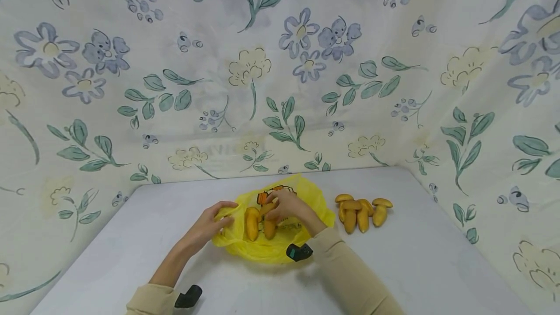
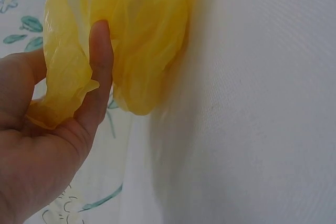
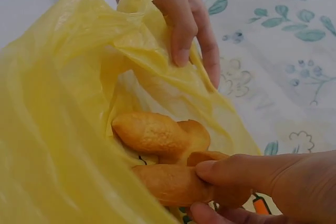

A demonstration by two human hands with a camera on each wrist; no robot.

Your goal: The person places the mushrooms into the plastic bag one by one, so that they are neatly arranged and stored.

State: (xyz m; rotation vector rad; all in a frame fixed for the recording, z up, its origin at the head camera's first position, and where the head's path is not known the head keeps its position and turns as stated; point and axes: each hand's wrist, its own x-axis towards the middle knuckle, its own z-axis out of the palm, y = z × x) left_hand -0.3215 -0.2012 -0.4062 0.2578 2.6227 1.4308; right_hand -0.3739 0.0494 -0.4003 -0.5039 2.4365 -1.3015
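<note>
On my head feed, the held mushroom lies within the mouth of the yellow plastic bag, its long axis running from the far side toward the near edge of the counter, cap end away and stem toward the person. The right hand pinches it near the cap. My right wrist feed shows that grip better: the thumb presses from above, a fingertip sits below, and the stem points left across the picture.

Beside it in the bag, a second mushroom lies nearly parallel; only the right wrist feed lets me make out its rough stem and tapered tip.

The left hand holds the bag's rim, thumb and fingers apart and curved around a fold of film. My left wrist feed gives me the palm side, with thin yellow film between the digits.

The head feed alone shows me the cluster of four mushrooms on the counter, right of the bag, caps away and stems mostly toward the near edge. A floral cloth hangs behind.
</note>
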